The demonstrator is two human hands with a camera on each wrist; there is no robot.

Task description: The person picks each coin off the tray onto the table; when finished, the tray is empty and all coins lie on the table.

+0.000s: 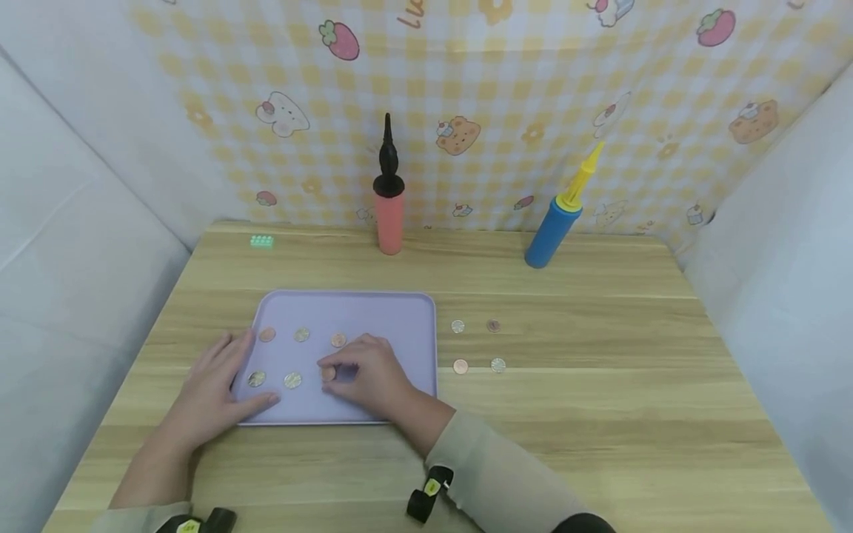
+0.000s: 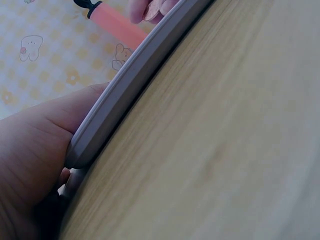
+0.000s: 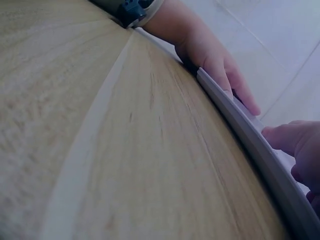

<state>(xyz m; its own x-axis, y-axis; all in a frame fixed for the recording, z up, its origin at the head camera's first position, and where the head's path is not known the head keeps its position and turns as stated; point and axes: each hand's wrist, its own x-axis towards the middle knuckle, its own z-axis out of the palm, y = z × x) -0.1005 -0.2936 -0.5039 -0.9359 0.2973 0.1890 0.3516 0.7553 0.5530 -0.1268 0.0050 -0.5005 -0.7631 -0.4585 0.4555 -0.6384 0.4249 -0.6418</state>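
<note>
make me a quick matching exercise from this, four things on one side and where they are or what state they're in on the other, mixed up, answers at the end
Things
1. right hand
2. left hand
3. green brick
4. blue pump

Places and states
A. near the back left corner of the table
B. at the left edge of the tray
C. fitted with a yellow nozzle
D. pinching a coin

Right pairs: 1-D, 2-B, 3-A, 4-C
</note>
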